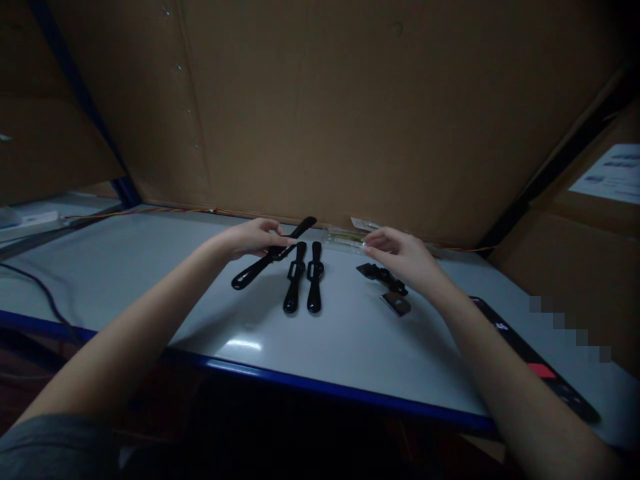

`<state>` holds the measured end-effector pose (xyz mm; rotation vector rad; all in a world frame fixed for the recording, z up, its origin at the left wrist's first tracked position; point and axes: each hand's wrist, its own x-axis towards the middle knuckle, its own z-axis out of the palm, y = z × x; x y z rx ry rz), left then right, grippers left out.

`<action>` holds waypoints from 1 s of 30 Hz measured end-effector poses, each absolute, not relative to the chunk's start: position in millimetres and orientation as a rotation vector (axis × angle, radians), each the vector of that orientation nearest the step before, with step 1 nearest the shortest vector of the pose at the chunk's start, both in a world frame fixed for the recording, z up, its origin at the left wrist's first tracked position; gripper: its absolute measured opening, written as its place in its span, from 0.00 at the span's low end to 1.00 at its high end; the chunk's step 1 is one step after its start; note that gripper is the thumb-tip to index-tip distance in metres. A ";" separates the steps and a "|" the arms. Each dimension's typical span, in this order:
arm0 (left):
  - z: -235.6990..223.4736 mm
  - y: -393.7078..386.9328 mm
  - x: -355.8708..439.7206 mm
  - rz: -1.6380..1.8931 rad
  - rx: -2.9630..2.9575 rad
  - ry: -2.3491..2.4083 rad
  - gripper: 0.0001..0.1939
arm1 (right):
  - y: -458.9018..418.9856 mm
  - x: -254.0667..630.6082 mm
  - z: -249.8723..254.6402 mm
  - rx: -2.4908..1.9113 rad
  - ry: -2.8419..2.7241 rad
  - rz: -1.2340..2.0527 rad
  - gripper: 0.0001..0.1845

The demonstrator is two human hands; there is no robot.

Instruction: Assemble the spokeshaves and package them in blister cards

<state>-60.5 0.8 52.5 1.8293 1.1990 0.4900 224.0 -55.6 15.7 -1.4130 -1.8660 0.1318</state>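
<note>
My left hand (pixel 260 238) is closed round the middle of a black spokeshave body (pixel 250 272), lifted at a slant over the table. To its right, two more spokeshave bodies, a left one (pixel 293 283) and a right one (pixel 315 283), lie side by side, handles pointing towards and away from me. My right hand (pixel 395 250) hovers with thumb and fingers pinched together; what is between them, if anything, I cannot make out. Its fingertips are at the edge of a clear plastic bag (pixel 345 239). Below this hand lie small dark metal parts (pixel 383 277) and a flat dark blade (pixel 397 304).
The grey-white table (pixel 210 333) has a blue front edge. A cardboard panel (pixel 310 120) rises behind it, with thin wires (pixel 165 211) along its foot. At the right lies a long black item with a red patch (pixel 541 371). A dark cable (pixel 40 287) crosses the left side.
</note>
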 end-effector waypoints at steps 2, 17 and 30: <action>56.8 -8.2 -45.6 0.394 1.903 1.062 0.20 | -60.4 214.8 16.4 -1.217 -1.996 -0.010 0.21; 46.8 -9.2 -27.9 0.758 1.104 0.428 0.33 | -79.8 184.9 18.1 -1.236 -1.638 1.087 0.17; 12.3 -13.7 -0.8 0.756 1.023 0.695 0.15 | -51.4 241.9 15.3 -1.806 -1.897 0.326 0.20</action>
